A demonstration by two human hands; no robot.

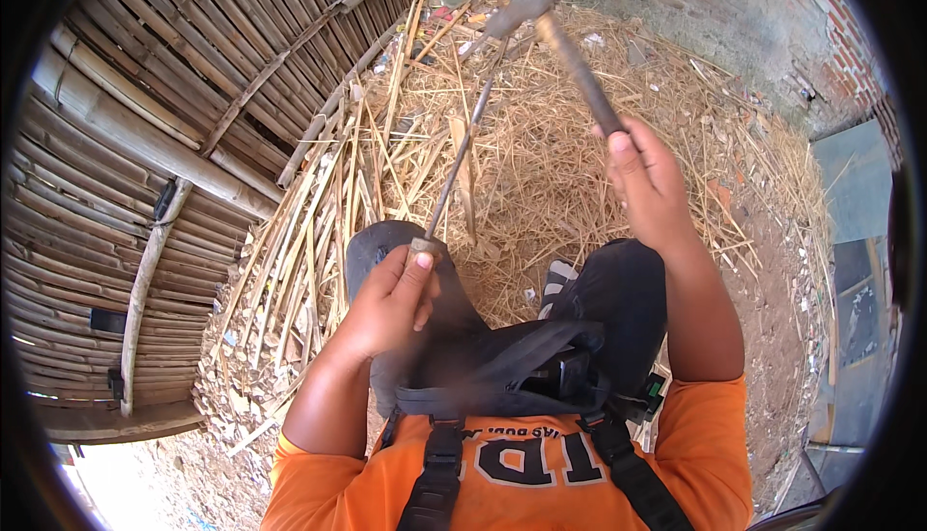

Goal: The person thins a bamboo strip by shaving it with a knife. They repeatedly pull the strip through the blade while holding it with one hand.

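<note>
My right hand (pixel 645 174) is wrapped round the dark lower part of a hammer's handle. The hammer (pixel 579 66) points up and away to the left, and its grey head (pixel 526 10) looks slightly blurred. My left hand (pixel 394 294) grips a short wooden handle at my left knee. From that handle a long thin metal rod (pixel 461 156) slants up and to the right. The rod's far tip lies close to the hammer head in the picture; whether they touch I cannot tell. What kind of tool the rod belongs to does not show.
Dry straw and split bamboo strips (pixel 319 212) cover the ground before me. A bamboo slat wall (pixel 145 145) stands on the left, a brick wall (pixel 705 19) at the back. Grey sheets (pixel 855 188) lean on the right. My bent knees flank a black bag (pixel 512 367).
</note>
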